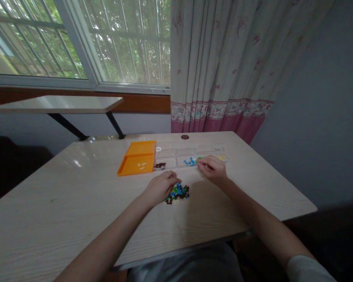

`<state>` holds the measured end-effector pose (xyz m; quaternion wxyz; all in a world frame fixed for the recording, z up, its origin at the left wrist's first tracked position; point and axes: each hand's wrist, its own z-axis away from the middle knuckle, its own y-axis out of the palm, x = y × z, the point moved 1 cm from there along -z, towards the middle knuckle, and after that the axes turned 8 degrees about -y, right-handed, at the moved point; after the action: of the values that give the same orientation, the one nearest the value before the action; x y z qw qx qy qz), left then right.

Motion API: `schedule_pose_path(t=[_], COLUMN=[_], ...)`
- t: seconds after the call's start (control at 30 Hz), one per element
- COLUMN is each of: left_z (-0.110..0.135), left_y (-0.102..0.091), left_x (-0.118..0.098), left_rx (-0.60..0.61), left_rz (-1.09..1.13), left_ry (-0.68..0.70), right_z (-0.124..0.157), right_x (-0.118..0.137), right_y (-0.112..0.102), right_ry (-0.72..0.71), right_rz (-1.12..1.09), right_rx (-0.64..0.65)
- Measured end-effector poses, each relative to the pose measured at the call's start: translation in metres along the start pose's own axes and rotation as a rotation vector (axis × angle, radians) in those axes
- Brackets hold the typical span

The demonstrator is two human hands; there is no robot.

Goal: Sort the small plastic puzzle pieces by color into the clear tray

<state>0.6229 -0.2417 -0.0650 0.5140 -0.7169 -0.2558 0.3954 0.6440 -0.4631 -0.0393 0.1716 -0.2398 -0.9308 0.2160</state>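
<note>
A mixed pile of tiny blue, green, brown and yellow plastic pieces (179, 192) lies on the table. My left hand (161, 187) rests at the pile's left edge, its fingers bent together over it; what they grip, if anything, is hidden. Beyond the pile, my right hand (213, 168) pinches what looks like a small green piece over the front row of a clear compartment tray (186, 150). In that row, brown pieces (160, 165) lie at the left, blue pieces (190, 161) in the middle and yellow pieces (220, 157) at the right. Green ones are partly behind my right fingertips.
An open orange case (139, 149) stands left of the tray, with a few white pieces (141, 165) in its near half. A raised shelf (61, 103) on black legs is at the table's (85, 207) back left. A cable hole (185, 137), window and curtain are behind.
</note>
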Motion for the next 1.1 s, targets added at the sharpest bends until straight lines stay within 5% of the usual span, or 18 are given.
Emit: schedule_pose_path(t=[0.87, 1.1], left_z=[0.001, 0.002], left_y=[-0.001, -0.001], left_x=[0.007, 0.014], left_rx=[-0.009, -0.016], left_rz=[-0.021, 0.019], left_ry=[0.010, 0.011], right_z=[0.002, 0.001], right_x=[-0.005, -0.031], right_y=[-0.003, -0.005], right_ry=[-0.018, 0.129], right_rz=[-0.049, 0.053], right_rx=[0.043, 0.269])
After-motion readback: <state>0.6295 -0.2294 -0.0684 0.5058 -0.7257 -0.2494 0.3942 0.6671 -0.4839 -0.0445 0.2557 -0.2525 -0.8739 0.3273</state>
